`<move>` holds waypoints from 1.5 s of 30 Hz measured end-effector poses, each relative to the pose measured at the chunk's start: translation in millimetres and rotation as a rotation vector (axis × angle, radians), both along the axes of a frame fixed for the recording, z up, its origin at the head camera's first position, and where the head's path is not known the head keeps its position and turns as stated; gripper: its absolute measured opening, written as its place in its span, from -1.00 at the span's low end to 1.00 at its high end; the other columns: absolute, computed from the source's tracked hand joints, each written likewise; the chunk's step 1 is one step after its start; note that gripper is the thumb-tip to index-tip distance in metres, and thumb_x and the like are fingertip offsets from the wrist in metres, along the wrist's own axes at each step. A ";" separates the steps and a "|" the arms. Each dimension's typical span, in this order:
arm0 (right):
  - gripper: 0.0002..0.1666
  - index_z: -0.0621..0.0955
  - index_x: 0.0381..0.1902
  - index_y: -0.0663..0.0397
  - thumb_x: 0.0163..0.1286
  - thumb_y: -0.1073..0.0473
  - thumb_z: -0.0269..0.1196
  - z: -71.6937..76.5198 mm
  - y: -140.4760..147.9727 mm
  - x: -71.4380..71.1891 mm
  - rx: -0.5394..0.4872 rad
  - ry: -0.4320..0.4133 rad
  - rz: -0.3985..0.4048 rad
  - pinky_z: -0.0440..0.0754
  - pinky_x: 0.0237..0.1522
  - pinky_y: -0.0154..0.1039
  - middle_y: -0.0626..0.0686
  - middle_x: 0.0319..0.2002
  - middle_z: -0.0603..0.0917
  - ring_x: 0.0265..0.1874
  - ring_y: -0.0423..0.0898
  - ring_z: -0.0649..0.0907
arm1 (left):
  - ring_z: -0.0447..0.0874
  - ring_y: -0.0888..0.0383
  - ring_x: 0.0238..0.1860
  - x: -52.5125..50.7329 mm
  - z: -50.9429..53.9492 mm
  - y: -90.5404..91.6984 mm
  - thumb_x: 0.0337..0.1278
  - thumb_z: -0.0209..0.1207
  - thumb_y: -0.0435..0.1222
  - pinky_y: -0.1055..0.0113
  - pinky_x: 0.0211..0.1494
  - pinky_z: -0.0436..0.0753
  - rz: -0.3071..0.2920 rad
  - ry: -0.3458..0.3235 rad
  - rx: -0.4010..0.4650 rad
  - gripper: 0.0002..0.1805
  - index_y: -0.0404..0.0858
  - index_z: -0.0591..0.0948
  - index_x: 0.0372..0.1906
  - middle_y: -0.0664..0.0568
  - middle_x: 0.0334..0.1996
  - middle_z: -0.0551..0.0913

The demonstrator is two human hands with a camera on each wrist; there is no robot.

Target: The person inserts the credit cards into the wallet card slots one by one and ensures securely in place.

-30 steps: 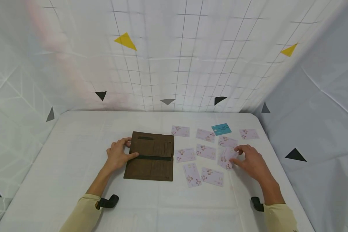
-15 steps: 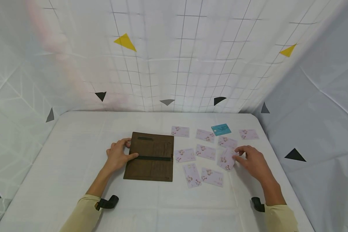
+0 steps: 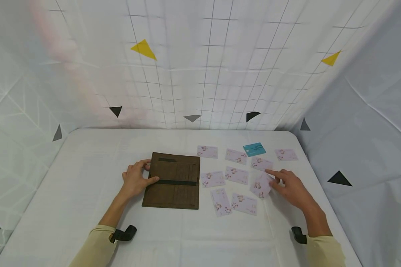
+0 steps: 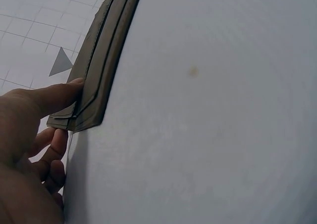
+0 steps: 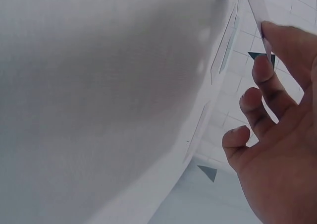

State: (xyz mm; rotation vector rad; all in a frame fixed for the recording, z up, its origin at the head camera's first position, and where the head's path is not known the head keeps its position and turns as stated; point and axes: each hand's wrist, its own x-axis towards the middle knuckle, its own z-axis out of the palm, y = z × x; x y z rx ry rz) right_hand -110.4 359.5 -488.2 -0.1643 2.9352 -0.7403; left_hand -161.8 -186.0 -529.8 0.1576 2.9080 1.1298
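An unfolded brown wallet (image 3: 173, 196) with card slots and a dark band across its middle lies on the table. My left hand (image 3: 135, 180) grips its left edge, thumb on top and fingers at the side and underneath; the left wrist view shows the wallet's corner (image 4: 91, 110) slightly raised. To the right, my right hand (image 3: 292, 187) pinches a pale pink flowered card (image 3: 260, 186) by its right side. In the right wrist view the card (image 5: 253, 3) is edge-on between thumb and a fingertip, off the table. The index finger points over the card's upper corner.
Several similar pink cards are spread between wallet and right hand, such as one upright card (image 3: 221, 202) and one near the far right corner (image 3: 286, 154). A teal VIP card (image 3: 254, 149) lies behind them. White sheeting (image 3: 200, 85) walls the table (image 3: 153, 237).
My right index finger has lifted from the card's edge and stretched out to the left, while the thumb stays at the card. The left hand and wallet have kept their place.
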 end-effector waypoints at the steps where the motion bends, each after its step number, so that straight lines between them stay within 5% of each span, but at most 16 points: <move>1: -0.43 0.51 0.39 -0.01 0.45 0.12 0.27 0.4 -0.2 0.4 -0.004 -0.003 0.007 0.42 -0.39 -0.24 0.00 -0.26 0.47 -0.21 -0.03 0.40 | 0.38 -0.21 0.08 0.0 0.0 0.0 -0.02 0.51 -0.11 -0.19 0.07 0.14 0.000 0.001 0.000 -0.15 -0.29 0.42 0.37 -0.11 -0.04 0.61; 11: -0.38 0.49 0.40 -0.08 0.39 0.18 0.31 -3.9 1.4 3.0 -0.063 -0.015 0.036 0.38 -0.40 -0.25 0.02 -0.30 0.41 -0.25 -0.04 0.40 | 0.37 -0.20 0.08 0.6 0.7 -0.1 -0.03 0.52 -0.11 -0.19 0.07 0.13 0.003 0.005 0.004 -0.15 -0.29 0.43 0.37 -0.10 -0.03 0.61; 21: -0.47 0.51 0.28 -0.13 0.40 0.01 0.35 -3.3 5.0 6.0 -0.110 0.003 0.038 0.44 -0.41 -0.30 -0.06 -0.37 0.50 -0.33 -0.10 0.50 | 0.36 -0.21 0.09 0.4 0.3 0.2 -0.02 0.51 -0.12 -0.19 0.06 0.13 0.002 0.008 -0.001 -0.15 -0.29 0.42 0.37 -0.10 -0.03 0.60; 45: -0.46 0.48 0.31 -0.28 0.41 -0.09 0.32 -0.1 0.5 4.5 -0.203 0.031 -0.037 0.47 -0.33 -0.25 -0.02 -0.34 0.61 -0.23 0.01 0.54 | 0.38 -0.21 0.08 0.5 -2.4 0.3 -0.02 0.51 -0.12 -0.20 0.08 0.13 0.000 0.007 -0.001 -0.15 -0.29 0.42 0.37 -0.11 -0.04 0.61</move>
